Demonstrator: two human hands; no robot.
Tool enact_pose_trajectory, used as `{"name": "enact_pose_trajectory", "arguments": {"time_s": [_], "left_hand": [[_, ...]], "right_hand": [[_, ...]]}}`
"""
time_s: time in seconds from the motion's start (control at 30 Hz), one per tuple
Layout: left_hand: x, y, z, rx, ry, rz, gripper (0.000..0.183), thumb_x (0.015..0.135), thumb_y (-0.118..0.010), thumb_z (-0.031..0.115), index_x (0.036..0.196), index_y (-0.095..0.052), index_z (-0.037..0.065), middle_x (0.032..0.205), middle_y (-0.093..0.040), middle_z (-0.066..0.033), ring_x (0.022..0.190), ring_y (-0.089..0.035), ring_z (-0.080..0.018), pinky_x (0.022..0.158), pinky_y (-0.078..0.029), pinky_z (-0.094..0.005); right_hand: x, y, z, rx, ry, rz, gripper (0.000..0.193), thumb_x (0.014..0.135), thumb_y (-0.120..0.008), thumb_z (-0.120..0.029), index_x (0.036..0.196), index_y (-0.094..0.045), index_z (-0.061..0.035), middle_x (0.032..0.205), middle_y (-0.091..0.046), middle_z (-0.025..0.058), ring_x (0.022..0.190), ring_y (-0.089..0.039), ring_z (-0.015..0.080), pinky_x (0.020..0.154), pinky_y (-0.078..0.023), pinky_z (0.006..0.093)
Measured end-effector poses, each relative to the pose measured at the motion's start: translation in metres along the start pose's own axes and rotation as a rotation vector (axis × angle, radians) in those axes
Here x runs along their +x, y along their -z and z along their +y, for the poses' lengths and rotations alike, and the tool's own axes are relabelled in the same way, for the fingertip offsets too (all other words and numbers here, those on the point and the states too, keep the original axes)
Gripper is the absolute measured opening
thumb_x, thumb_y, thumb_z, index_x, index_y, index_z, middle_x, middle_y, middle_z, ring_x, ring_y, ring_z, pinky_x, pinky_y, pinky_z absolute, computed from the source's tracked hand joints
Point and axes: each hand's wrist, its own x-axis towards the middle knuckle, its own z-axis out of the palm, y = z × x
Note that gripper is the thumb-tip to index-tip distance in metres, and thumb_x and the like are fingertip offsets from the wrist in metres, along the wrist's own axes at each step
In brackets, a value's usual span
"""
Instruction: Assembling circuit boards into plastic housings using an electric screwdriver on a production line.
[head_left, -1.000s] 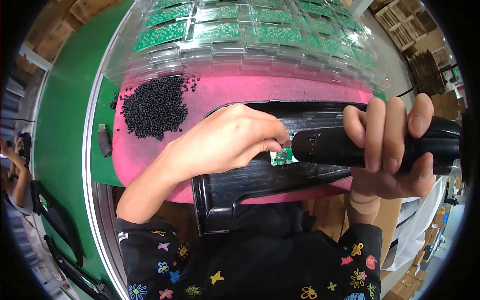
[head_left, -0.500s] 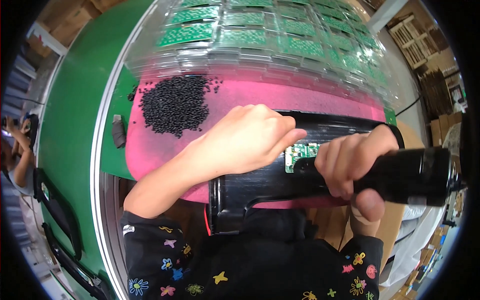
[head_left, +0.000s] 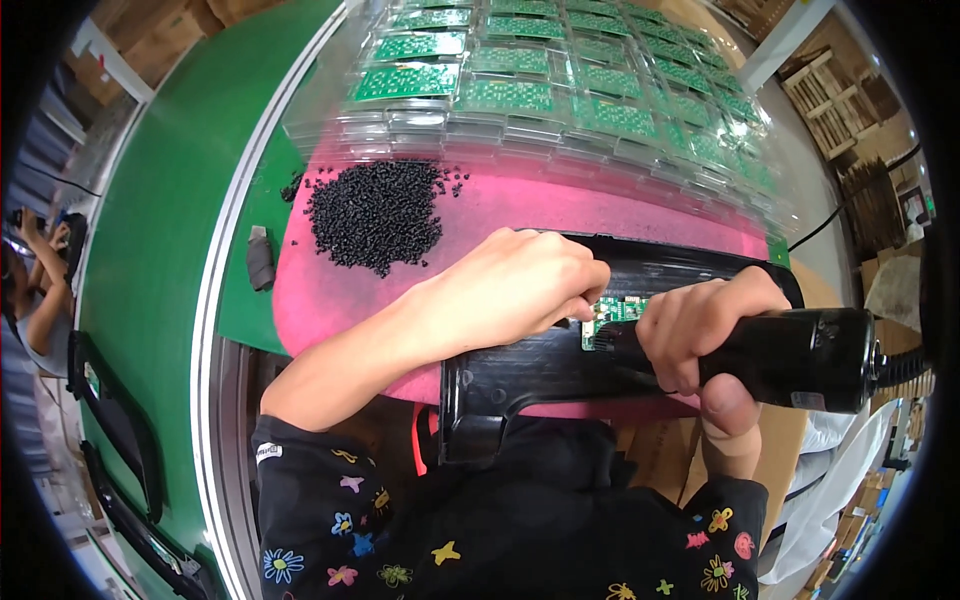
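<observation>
My right hand (head_left: 705,330) is wrapped around a black electric screwdriver (head_left: 800,360), held nearly level with its tip end toward a small green circuit board (head_left: 628,306). The board lies inside a long black plastic housing (head_left: 550,375) in front of me. Over the housing's left part, my left hand (head_left: 535,280) is closed, fingertips pinched close to the board's left edge. A small dark bit shows under those fingers, too small to name. A heap of small black screws (head_left: 375,215) lies on the pink mat (head_left: 490,205), beyond my left forearm.
Clear plastic trays of green circuit boards (head_left: 505,95) are stacked behind the mat. A dark wrapped piece (head_left: 260,262) lies left of it. A green conveyor (head_left: 150,250) on the left carries more black housings (head_left: 115,415). Another person (head_left: 45,290) works at the far left.
The view has shifted slightly, so the bench appears farther right. My left fingertips have drawn down toward the board's left edge. The screwdriver stays in my right hand near the board.
</observation>
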Motion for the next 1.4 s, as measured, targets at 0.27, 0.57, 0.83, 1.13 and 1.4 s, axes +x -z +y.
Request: {"name": "enact_pose_trajectory", "arguments": {"time_s": [0.27,0.57,0.83,1.13,1.4], "left_hand": [[0.001,0.001,0.005,-0.092,-0.067,0.032,0.019,0.077,-0.074,0.019,0.086,-0.064,0.005,0.080,-0.064,-0.0076,0.075,-0.063,-0.0317,0.061,-0.047,-0.0415],[0.008,-0.005,0.013,-0.147,-0.191,0.046,0.023,0.078,-0.074,0.021,0.089,-0.064,0.004,0.083,-0.065,-0.0072,0.072,-0.063,-0.0273,0.061,-0.049,-0.0380],[-0.003,0.018,0.103,0.598,-0.487,0.203,0.033,0.056,-0.064,0.024,0.085,-0.065,0.009,0.079,-0.059,-0.0039,0.071,-0.057,-0.0179,0.050,-0.039,-0.0256],[0.011,0.050,0.136,0.681,-0.827,-0.016,0.018,0.075,-0.060,0.018,0.087,-0.064,0.006,0.073,-0.057,-0.0069,0.069,-0.057,-0.0206,0.051,-0.040,-0.0281],[0.021,0.034,0.138,0.279,-0.614,-0.205,0.019,0.067,-0.064,0.023,0.073,-0.059,0.005,0.067,-0.050,-0.0058,0.067,-0.051,-0.0208,0.050,-0.035,-0.0262]], "right_hand": [[0.005,-0.002,-0.011,-0.145,0.380,0.197,0.030,0.083,-0.066,-0.028,0.094,-0.043,-0.0134,0.060,-0.053,-0.0053,0.047,-0.050,0.0071,0.054,-0.039,0.0243],[-0.011,0.012,-0.019,0.004,0.508,0.160,0.030,0.082,-0.067,-0.025,0.096,-0.045,-0.0125,0.059,-0.054,-0.0065,0.047,-0.051,0.0062,0.057,-0.041,0.0238],[-0.037,0.040,-0.040,-0.329,0.288,0.295,0.032,0.084,-0.065,-0.029,0.097,-0.043,-0.0102,0.062,-0.048,-0.0052,0.049,-0.044,0.0070,0.056,-0.035,0.0255],[-0.041,0.059,-0.026,-0.262,0.226,0.285,0.032,0.086,-0.062,-0.023,0.102,-0.043,-0.0046,0.062,-0.045,0.0011,0.050,-0.043,0.0106,0.051,-0.037,0.0267],[-0.039,0.059,-0.019,-0.262,0.199,0.264,0.033,0.086,-0.064,-0.026,0.101,-0.043,-0.0049,0.062,-0.045,0.0001,0.051,-0.044,0.0103,0.051,-0.037,0.0257]]}}
